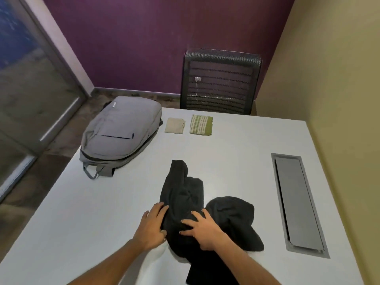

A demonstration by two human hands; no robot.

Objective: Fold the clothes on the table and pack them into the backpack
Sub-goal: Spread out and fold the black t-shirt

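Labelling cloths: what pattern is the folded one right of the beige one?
Folded cloth: green and cream stripes, solid green edge. Head view.

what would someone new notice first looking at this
Most likely the crumpled black garment in the near middle of the white table, with the left hand at its edge and the right hand flat on top. Next, the grey backpack lying at the far left corner, with two small folded cloths beside it.

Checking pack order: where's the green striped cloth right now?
Head view: the green striped cloth lies folded at the table's far side, right of the beige cloth, in front of the mesh chair.
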